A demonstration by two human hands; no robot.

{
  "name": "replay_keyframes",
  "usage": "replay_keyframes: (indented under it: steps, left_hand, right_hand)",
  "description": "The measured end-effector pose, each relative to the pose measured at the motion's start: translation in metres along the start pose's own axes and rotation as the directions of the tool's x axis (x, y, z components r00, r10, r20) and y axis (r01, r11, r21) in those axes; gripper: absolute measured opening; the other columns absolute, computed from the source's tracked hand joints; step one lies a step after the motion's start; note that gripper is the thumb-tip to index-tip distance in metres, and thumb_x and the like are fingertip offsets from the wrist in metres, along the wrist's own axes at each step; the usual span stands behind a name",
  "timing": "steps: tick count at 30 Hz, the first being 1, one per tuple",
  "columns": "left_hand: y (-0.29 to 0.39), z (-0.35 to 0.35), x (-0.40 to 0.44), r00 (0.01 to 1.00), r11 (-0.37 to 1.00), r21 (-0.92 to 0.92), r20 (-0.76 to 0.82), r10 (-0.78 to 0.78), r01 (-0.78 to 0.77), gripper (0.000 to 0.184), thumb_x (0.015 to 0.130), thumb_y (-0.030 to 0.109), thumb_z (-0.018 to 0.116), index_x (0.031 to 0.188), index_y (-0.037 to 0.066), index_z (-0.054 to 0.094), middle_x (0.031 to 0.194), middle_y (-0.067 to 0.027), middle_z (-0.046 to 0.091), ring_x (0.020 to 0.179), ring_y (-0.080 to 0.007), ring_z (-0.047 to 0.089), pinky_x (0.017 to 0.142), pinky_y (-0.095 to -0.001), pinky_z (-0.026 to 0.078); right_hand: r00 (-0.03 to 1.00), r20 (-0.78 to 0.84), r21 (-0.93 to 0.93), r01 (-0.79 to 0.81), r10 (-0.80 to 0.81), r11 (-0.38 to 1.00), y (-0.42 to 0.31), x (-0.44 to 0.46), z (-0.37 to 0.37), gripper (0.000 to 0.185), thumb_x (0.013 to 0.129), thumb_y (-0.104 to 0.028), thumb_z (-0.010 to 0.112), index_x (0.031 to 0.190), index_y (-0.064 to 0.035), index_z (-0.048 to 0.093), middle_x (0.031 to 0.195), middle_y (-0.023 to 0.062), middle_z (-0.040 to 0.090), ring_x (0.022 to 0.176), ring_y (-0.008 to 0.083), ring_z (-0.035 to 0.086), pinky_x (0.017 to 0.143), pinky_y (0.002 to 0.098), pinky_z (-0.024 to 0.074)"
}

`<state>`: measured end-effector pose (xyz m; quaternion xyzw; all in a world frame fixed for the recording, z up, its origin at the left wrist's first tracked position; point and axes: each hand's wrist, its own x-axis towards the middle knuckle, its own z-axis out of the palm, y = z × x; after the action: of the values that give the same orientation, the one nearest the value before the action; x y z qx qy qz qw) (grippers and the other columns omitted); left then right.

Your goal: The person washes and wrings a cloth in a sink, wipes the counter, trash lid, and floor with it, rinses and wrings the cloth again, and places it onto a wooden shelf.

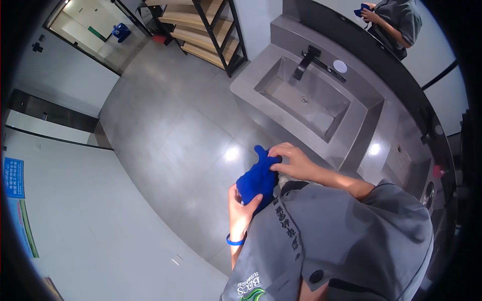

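A bunched blue cloth (pixel 257 181) hangs in front of the grey shirt, between my two hands. My left hand (pixel 242 206) grips its lower left part, with the thumb laid over the front. At the upper right edge of the cloth, my right hand (pixel 293 161) pinches it between thumb and fingers. A narrow blue end sticks up beside the right fingertips. Around my left wrist is a blue band (pixel 235 241).
A grey sink (pixel 304 100) with a black faucet (pixel 306 62) lies ahead to the right, below a mirror (pixel 396 45). Wooden shelves (pixel 201 32) on a black frame stand beyond. A second basin (pixel 400 150) is at the right, and a white wall (pixel 115 215) at the left.
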<state>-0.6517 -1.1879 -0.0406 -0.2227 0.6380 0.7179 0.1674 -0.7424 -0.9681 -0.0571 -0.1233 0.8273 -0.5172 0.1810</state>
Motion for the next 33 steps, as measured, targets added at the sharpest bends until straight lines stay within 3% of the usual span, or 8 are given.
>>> replay_keyframes:
  steps: [8,12,18,21,24,29,31,33]
  left_hand:
    - [0.007,-0.072,0.064,0.943,0.998,0.038,-0.325,0.067,-0.058,0.014,0.084,0.001,0.067,0.098,0.001,0.067,0.079,0.0001,0.06,0.072,-0.0078,0.054,0.064,-0.022,0.043]
    - [0.033,-0.111,0.094,0.825,0.814,0.511,-0.309,0.474,-0.277,0.014,0.08,-0.003,0.063,0.093,-0.001,0.068,0.078,-0.0101,0.058,0.072,-0.0177,0.057,0.062,-0.027,0.044]
    - [0.058,-0.156,0.141,0.74,0.364,0.884,-0.032,0.672,-0.293,0.02,0.071,-0.002,0.068,0.088,0.007,0.066,0.112,-0.0097,0.059,0.111,-0.0325,0.049,0.095,-0.0385,0.038]
    - [0.047,-0.163,0.166,0.839,0.638,0.647,0.003,0.545,-0.417,0.021,0.073,-0.006,0.062,0.091,0.003,0.057,0.103,-0.0165,0.061,0.094,-0.0333,0.059,0.087,-0.0393,0.047]
    - [0.061,-0.167,0.177,0.915,0.843,0.497,-0.208,0.346,-0.206,0.019,0.077,-0.007,0.054,0.095,0.0,0.053,0.094,-0.0169,0.059,0.083,-0.0287,0.059,0.077,-0.0353,0.049]
    - [0.056,-0.183,0.227,0.788,0.8,0.529,-0.348,0.509,-0.283,0.018,0.087,0.001,0.049,0.105,0.0,0.054,0.093,-0.0118,0.058,0.068,-0.0164,0.055,0.064,-0.0283,0.048]
    - [0.04,-0.179,0.255,0.882,0.996,0.029,-0.462,0.091,-0.087,0.015,0.095,0.012,0.047,0.103,0.004,0.057,0.087,-0.0064,0.06,0.07,-0.0133,0.059,0.059,-0.0286,0.052]
    - [0.024,-0.182,0.283,0.953,0.846,-0.508,-0.142,-0.267,0.161,0.028,0.098,0.031,0.05,0.118,0.012,0.054,0.097,-0.0033,0.063,0.083,-0.0158,0.062,0.069,-0.0313,0.056]
  right_hand:
    - [0.967,0.004,-0.163,0.253,-0.256,0.954,-0.027,0.1,-0.01,0.019,0.073,-0.011,0.076,0.085,-0.0047,0.062,0.099,0.0053,0.066,0.1,0.0242,0.057,0.095,0.0387,0.0387]
    - [0.956,0.081,-0.02,0.286,-0.283,0.958,-0.042,0.127,0.008,0.017,0.078,-0.011,0.074,0.089,-0.0039,0.064,0.091,0.0062,0.066,0.086,0.0224,0.061,0.093,0.038,0.0389]
    - [0.998,-0.057,0.132,0.011,-0.003,0.991,-0.058,0.16,0.028,0.015,0.084,-0.013,0.069,0.092,-0.001,0.064,0.086,0.0088,0.064,0.08,0.017,0.061,0.071,0.0297,0.0478]
    - [0.964,-0.083,0.084,0.258,-0.251,0.963,-0.069,0.161,0.036,0.014,0.084,-0.011,0.07,0.092,-0.0017,0.063,0.081,0.0096,0.062,0.074,0.0187,0.062,0.066,0.0294,0.0475]
    - [0.978,-0.104,0.034,0.188,-0.183,0.982,-0.083,0.174,0.032,0.014,0.082,-0.009,0.072,0.09,-0.0007,0.063,0.084,0.0106,0.065,0.075,0.0209,0.064,0.066,0.03,0.0489]
    - [0.896,-0.108,-0.013,0.432,-0.431,0.902,-0.103,0.2,0.04,0.016,0.077,-0.005,0.073,0.086,0.0007,0.061,0.086,0.0119,0.064,0.078,0.0255,0.064,0.067,0.0325,0.0502]
    - [0.87,-0.075,0.062,0.491,-0.487,0.869,-0.104,0.205,0.047,0.018,0.074,0.0,0.07,0.09,0.0006,0.062,0.093,0.0131,0.065,0.085,0.0295,0.063,0.074,0.0365,0.0514]
    - [0.88,0.154,0.044,0.448,-0.449,0.893,-0.105,0.21,0.05,0.019,0.076,-0.005,0.07,0.093,-0.0005,0.063,0.101,0.0128,0.065,0.093,0.0299,0.062,0.08,0.0377,0.05]
